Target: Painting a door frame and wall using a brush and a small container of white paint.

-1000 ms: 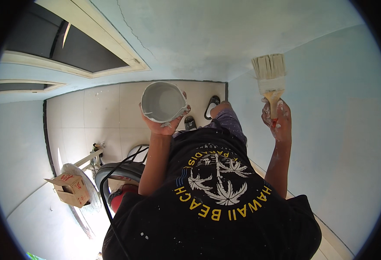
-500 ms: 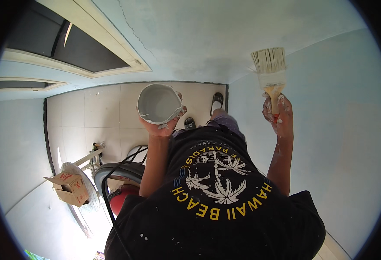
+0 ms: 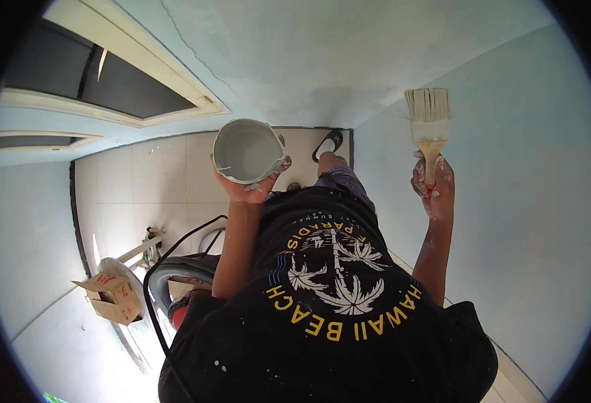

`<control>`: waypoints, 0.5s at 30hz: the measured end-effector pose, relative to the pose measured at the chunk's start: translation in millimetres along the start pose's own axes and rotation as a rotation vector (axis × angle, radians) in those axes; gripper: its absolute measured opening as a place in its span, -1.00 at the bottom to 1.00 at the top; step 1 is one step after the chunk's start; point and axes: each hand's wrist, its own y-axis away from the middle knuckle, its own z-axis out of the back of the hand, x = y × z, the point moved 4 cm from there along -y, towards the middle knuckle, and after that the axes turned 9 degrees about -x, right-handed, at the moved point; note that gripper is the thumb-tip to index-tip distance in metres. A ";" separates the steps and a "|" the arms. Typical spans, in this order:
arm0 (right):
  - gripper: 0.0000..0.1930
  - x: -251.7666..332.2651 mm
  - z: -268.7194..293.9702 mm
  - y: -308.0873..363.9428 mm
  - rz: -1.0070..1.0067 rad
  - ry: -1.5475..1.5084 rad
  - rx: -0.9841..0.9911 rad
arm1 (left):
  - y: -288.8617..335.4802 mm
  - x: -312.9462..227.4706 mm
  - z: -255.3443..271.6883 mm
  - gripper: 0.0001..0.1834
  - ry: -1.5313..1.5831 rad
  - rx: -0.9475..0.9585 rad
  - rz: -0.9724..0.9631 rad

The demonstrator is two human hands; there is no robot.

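A round paint pot [image 3: 247, 151], pale grey with grey paint smeared inside, rests in my left hand [image 3: 249, 190]. The fingers of that hand wrap around its side and underside. My right hand [image 3: 435, 188] grips a wide paintbrush [image 3: 429, 127] by its wooden handle, bristles pointing up. Whitish paint coats the bristles and spatters the fingers. The brush is held up near the light blue wall [image 3: 510, 168] on the right; whether its bristles touch the wall I cannot tell.
Ahead, the wall has a grey patch [image 3: 322, 101] and a thin crack. Cream-framed windows [image 3: 147, 87] are at upper left. A cardboard box [image 3: 117, 302] sits at lower left, near a dark curved chair back [image 3: 181, 269] and a black cable [image 3: 149, 289]. Pale tiles [image 3: 154, 168] cover the floor.
The brush in my right hand has moved slightly right and down in view. My left hand has raised the pot a little. My body and feet have shifted.
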 end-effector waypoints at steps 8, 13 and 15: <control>-0.53 -1.7 26.5 53.0 0.013 -0.047 -0.145 | -27.2 20.2 6.8 -0.25 0.132 -0.093 0.109; -0.51 -15.2 22.6 15.6 -0.045 -0.013 -0.037 | -23.8 27.1 -11.8 -0.31 0.028 0.013 0.094; -0.53 -10.2 7.8 -6.4 -0.036 0.043 0.077 | -15.3 22.7 -11.5 -0.30 0.015 0.007 0.078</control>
